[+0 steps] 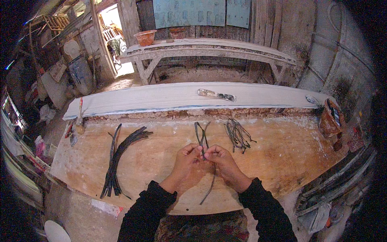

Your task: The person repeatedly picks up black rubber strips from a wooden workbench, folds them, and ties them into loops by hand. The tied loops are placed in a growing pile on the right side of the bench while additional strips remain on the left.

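Both my hands meet over the middle of the wooden board (161, 169), fingertips pinching one thin dark strip (212, 183). It forms a loop with loose ends above my fingers, and a long tail hangs below toward the board's near edge. My left hand (188, 161) is closed on the strip where it crosses, and my right hand (224, 163) pinches it right beside. Any knot there is hidden by the fingers. To the left lies a bundle of long dark strips (113, 165). Just beyond my right hand sits a small heap of thin, looped dark strips (238, 135).
A long white slab (153, 99) runs along the board's far side, with a stained flat-bladed tool (217, 95) on it. A brush (80, 119) stands at the far left corner, an orange-brown container (331, 117) at the far right. Behind is a whitish bench (225, 47) bearing an orange bowl (145, 38).
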A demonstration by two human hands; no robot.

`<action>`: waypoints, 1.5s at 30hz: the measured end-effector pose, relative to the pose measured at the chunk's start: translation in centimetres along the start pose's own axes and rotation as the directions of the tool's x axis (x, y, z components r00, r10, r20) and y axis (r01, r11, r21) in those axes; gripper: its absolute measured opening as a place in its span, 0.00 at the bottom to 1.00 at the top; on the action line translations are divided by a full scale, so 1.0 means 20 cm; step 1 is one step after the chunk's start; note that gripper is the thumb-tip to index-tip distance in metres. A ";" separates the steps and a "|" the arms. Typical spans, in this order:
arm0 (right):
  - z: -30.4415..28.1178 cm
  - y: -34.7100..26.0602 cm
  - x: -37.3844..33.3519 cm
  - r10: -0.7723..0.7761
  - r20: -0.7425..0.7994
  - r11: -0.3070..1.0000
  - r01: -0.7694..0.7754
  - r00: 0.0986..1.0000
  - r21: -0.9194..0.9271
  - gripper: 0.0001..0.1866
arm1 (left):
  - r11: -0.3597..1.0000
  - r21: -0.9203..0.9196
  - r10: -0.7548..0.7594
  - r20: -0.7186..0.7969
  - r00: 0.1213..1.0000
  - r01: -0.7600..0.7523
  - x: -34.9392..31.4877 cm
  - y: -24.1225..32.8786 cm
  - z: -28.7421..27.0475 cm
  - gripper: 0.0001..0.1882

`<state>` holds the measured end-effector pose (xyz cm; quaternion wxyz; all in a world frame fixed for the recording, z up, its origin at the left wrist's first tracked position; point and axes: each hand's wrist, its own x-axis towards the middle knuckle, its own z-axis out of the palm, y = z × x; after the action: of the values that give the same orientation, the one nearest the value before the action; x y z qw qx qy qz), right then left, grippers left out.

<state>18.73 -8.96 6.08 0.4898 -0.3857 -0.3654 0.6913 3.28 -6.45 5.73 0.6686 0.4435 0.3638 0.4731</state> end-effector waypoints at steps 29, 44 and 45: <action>-0.02 0.02 0.02 -0.189 -0.068 0.974 0.178 0.980 -0.143 0.07 | 0.992 -0.118 -0.033 0.035 0.999 0.037 -0.02 0.03 0.02 0.05; -0.02 0.03 0.03 -0.183 -0.031 0.981 0.180 0.983 -0.066 0.10 | 0.976 -0.218 0.043 0.075 0.996 -0.026 0.01 -0.04 -0.01 0.06; -0.01 0.03 0.03 -0.177 -0.036 0.982 0.175 0.984 -0.070 0.10 | 0.975 -0.221 0.045 0.070 0.997 -0.028 0.01 -0.04 -0.01 0.06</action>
<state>18.64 -8.55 5.38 0.5434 -0.3824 -0.4105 0.6245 3.39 -6.42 4.96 0.7178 0.3906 0.2760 0.5059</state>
